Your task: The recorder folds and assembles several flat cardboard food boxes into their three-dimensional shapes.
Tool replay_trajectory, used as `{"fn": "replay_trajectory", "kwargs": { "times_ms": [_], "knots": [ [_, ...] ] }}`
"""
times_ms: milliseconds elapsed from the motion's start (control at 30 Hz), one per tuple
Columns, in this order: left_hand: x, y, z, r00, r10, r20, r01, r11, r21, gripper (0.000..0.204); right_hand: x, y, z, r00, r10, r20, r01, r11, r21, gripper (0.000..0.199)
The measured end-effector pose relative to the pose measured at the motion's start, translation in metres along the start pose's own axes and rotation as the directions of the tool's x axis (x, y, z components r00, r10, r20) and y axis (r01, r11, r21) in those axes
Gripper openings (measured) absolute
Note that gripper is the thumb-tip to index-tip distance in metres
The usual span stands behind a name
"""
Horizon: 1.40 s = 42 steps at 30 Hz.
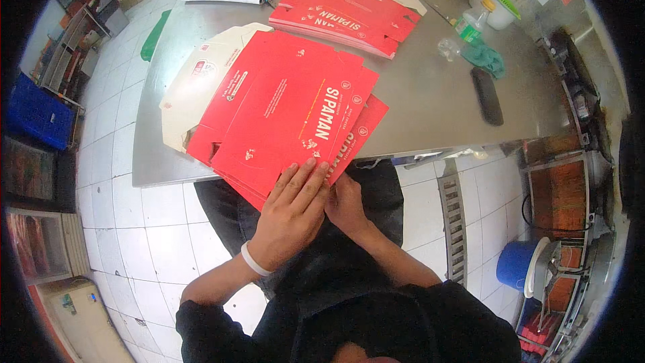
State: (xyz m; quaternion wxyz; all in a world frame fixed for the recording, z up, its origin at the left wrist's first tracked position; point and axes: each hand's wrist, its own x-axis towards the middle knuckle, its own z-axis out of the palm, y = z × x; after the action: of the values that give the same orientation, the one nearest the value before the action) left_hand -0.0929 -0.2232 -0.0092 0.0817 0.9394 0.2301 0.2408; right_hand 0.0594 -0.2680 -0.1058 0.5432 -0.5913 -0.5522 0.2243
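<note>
Reaching in from below with both forearms angled inward, wrists close together. Laying the left hand (293, 207) palm down on the near part of the red cardboard stack (282, 104), with fingers straight and side by side, with grip released. Curling the right hand (347, 204) just beside it, at the stack's near edge, with fingertips hidden; cannot tell whether clenched or grasping cardboard. Lying askew on the counter (430, 104), poking out past the near edge, close to a second red stack (349, 10) behind. Opening rightward onto uncovered metal, as far as a dark oblong thing (486, 97) and a green cloth (485, 60).
</note>
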Motion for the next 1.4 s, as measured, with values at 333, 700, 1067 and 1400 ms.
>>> {"fn": "replay_trajectory", "kwargs": {
  "times_ms": [333, 700, 1067, 1400],
  "knots": [
    [-0.001, -0.007, -0.011, 1.000, 0.021, -0.003, -0.021, 0.999, -0.032, 0.042, 0.002, 0.029, 0.016, 0.973, -0.094, 0.209, 0.131, 0.976, -0.171, 0.034],
    [-0.029, -0.027, -0.033, 0.997, 0.068, 0.022, -0.067, 0.995, -0.075, 0.035, -0.035, 0.043, -0.038, 0.956, 0.171, 0.239, -0.080, 0.935, -0.347, 0.029],
    [-0.041, -0.030, -0.034, 0.995, -0.024, -0.100, 0.018, 0.998, -0.066, 0.035, 0.000, 0.005, -0.142, 0.976, 0.216, 0.011, -0.190, 0.881, -0.433, 0.010],
    [-0.049, -0.034, -0.035, 0.987, -0.090, -0.134, 0.082, 0.994, -0.069, 0.048, 0.023, 0.001, -0.199, 0.947, 0.152, -0.284, -0.266, 0.866, -0.423, 0.012]
  ]
}}
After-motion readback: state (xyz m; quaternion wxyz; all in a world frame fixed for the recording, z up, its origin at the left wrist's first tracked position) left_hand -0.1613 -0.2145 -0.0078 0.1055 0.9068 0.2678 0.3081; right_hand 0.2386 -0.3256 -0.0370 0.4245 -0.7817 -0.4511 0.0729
